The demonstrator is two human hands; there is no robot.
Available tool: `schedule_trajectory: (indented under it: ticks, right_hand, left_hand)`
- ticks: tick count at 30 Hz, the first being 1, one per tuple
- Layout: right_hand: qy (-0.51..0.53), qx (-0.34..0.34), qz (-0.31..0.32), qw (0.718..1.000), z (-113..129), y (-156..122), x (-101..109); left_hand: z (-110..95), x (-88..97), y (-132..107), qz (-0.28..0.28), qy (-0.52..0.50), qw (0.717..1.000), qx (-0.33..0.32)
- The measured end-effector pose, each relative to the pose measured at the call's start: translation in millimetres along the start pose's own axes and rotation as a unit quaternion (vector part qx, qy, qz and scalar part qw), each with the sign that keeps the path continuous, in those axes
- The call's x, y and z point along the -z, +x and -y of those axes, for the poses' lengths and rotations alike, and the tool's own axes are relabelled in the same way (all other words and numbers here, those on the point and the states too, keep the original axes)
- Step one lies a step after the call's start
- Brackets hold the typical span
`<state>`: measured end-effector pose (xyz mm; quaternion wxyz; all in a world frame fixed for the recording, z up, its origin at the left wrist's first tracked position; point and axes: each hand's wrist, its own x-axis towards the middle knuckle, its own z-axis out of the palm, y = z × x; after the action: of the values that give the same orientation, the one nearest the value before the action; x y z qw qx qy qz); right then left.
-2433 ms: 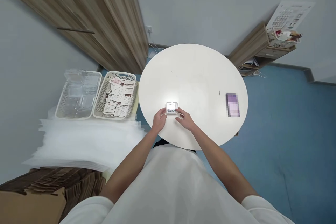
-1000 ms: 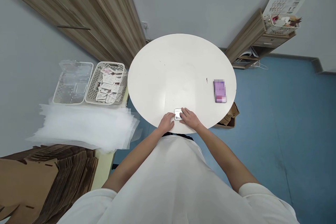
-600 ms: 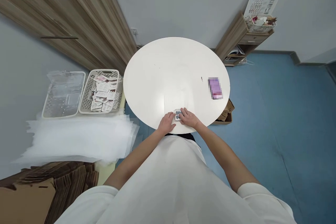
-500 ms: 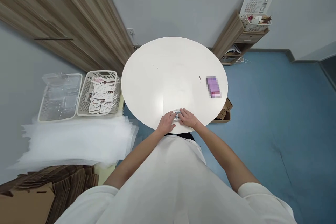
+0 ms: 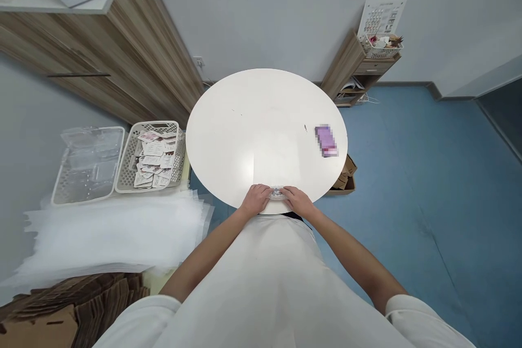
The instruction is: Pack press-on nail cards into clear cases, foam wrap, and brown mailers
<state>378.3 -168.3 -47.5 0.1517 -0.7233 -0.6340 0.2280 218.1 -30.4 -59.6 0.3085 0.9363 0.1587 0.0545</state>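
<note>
Holding a small, clear plastic box (image 5: 276,193) between them at six o'clock on the round, white table (image 5: 228,136), the left hand (image 5: 256,199) and the right hand (image 5: 299,201) stand apart, each clamped on one end, fingers over the edges. How hard they press cannot be told, nor whether the lid is fully shut or the underside touches the tabletop; dark bits show inside, too small to make out. The likeliest trouble is uneven pressure: if one end is pushed harder, the thin-looking plastic could buckle, or a half-seated lid could pop up and spill what lies within. Since the box sits so near the six-o'clock rim, a slip towards the body could also drop it to the floor. The table's smooth look suggests it would slide easily if a finger let go. The blurred, purple-and-pink, rectangular item (image 5: 325,140) towards three o'clock and the tiny, dark object (image 5: 305,128) just inward of it lie well apart from the hands, as does the white, perforated plastic basket of printed cards (image 5: 120,185) past nine o'clock, so a knock there seems unlikely.
</note>
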Motion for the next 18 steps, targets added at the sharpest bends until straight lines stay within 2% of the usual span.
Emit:
schedule_trajectory:
  ticks: [4,9,15,18]
  right_hand:
    - [0.072,-0.076,0.031,0.994,0,1,7]
    - [0.162,-0.139,0.039,0.976,-11,22,19]
    - [0.236,-0.221,0.044,0.945,-27,42,12]
    - [0.245,-0.258,0.038,0.934,-31,44,8]
  left_hand:
    - [0,4.8,2,0.002,-0.051,0.998,0.036]
    - [3,10.6,16,0.028,-0.145,0.978,0.148]
    - [20,7.4,33,0.079,-0.213,0.945,0.236]
    - [27,4.9,37,0.104,-0.193,0.94,0.262]
